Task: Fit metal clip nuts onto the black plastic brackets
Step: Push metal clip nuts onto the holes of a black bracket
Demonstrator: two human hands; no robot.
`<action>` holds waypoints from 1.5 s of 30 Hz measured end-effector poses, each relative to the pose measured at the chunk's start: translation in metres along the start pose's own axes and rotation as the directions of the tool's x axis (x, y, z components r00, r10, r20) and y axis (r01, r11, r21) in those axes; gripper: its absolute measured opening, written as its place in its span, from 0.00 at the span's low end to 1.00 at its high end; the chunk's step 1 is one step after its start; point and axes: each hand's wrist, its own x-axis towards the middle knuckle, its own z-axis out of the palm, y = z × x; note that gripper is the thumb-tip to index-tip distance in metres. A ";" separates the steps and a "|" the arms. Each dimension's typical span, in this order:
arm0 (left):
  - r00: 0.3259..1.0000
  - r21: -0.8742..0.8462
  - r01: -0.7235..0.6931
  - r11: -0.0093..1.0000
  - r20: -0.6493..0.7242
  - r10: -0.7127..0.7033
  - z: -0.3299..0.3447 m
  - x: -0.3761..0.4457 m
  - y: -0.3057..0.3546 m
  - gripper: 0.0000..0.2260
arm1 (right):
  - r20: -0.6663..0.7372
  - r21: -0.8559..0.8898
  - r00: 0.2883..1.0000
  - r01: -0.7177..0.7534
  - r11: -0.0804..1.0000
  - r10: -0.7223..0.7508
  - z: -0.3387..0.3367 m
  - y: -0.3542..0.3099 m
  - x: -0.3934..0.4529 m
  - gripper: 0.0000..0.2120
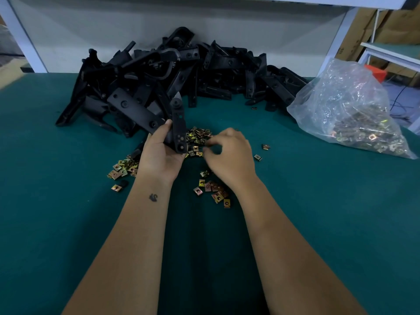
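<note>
My left hand [162, 151] grips a black plastic bracket [177, 119] and holds it upright over the green table, its pointed end up. Just to the right, my right hand [229, 153] hovers over a scatter of brass-coloured metal clip nuts [197, 135], thumb and fingers curled together as if pinching one; whether a nut is between them is hidden. More clip nuts lie loose at the left [121, 170] and below the hands [214, 192]. A big heap of black brackets [172, 73] fills the back of the table.
A clear plastic bag [347, 108] holding many clip nuts lies at the right on the green table mat [318, 212]. A grey back panel [159, 26] stands behind the heap. Cardboard boxes and a white frame stand at the far right.
</note>
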 end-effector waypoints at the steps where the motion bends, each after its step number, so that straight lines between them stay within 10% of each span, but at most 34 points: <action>1: 1.000 -0.006 0.001 1.000 -0.001 -0.001 0.000 0.000 0.000 0.05 | 0.059 -0.055 0.998 0.039 0.998 -0.036 0.002 -0.001 -0.001 0.11; 5: 1.000 0.008 0.022 1.000 0.011 -0.022 0.000 0.000 0.000 0.05 | 0.135 -0.134 0.989 0.075 0.988 -0.056 0.004 -0.002 0.000 0.08; 11: 1.000 0.088 0.007 0.996 0.002 -0.008 -0.001 0.001 -0.006 0.05 | 0.022 0.382 0.995 -0.099 0.919 0.098 -0.004 -0.005 0.000 0.08; 23: 0.996 0.192 -0.006 0.981 0.089 -0.011 0.002 -0.006 -0.015 0.08 | 0.247 0.934 0.930 -0.304 0.191 0.271 -0.022 -0.010 0.002 0.06; 45: 0.991 0.239 -0.008 0.971 0.129 -0.023 0.000 -0.005 -0.017 0.11 | 0.136 0.931 0.951 -0.218 0.292 0.277 -0.017 -0.004 0.004 0.08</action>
